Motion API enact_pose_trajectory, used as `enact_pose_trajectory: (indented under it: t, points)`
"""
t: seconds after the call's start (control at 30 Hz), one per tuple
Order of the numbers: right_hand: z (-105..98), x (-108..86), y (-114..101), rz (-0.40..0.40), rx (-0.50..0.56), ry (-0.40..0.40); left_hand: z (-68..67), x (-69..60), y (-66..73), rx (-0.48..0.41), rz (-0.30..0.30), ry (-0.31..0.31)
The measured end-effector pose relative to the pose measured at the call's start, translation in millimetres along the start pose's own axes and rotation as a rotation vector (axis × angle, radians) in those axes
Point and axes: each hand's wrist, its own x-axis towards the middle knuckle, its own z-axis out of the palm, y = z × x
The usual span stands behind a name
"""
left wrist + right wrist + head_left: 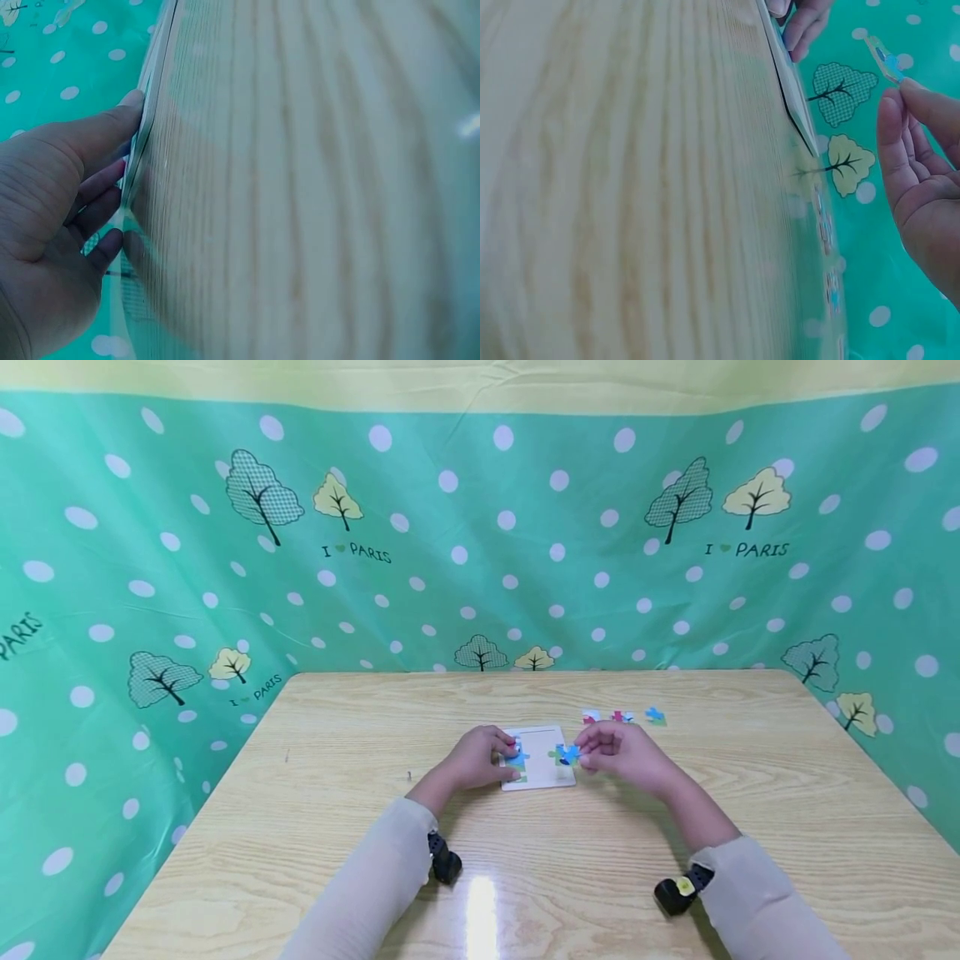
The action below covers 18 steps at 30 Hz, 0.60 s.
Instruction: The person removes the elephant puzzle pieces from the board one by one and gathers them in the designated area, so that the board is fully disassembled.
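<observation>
On the near side of the white board (542,764), the pale sleeves of a person reached in over the wood-grain table (570,885), the left sleeve (363,881) on the board's left and the right sleeve (768,902) on its right. A black device (445,860) sat at the left cuff, and a second black device (677,893), bearing a small yellow patch, at the right cuff; between them a bright reflection (482,914) lay on the tabletop in front of the board. At the board's left edge rested the left hand (474,758), thumb and fingers spread apart, touching the board and the blue-and-green picture pieces (517,762) along its left side; part of these was hidden under the fingers. Over the board's right edge, the right hand (626,756) held a blue-and-green puzzle piece (565,754) pinched between thumb and fingertips, raised clear of the surface, as the right wrist view showed. Beyond the board and to its right, three loose pieces (656,717) lay in a row, well apart from the left hand: two with red and white, and one in blue and green. Farthest behind the board hung a green cloth (480,593) with white dots, printed trees and "PARIS" lettering, topped by a cream band (300,377).
</observation>
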Motion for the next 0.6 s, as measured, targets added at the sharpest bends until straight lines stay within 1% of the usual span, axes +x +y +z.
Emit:
enact_pose_trajectory:
  t: [0.4, 0.6]
  points:
    - [-5.8, -12.3, 1.7, 0.011, -0.012, 0.040, -0.4, -1.9, -1.3, -0.007, 0.014, 0.002]
    - [-8.9, -17.1, 2.6, 0.050, -0.023, 0.065, -0.8, -1.7, -0.5, -0.018, 0.017, 0.004]
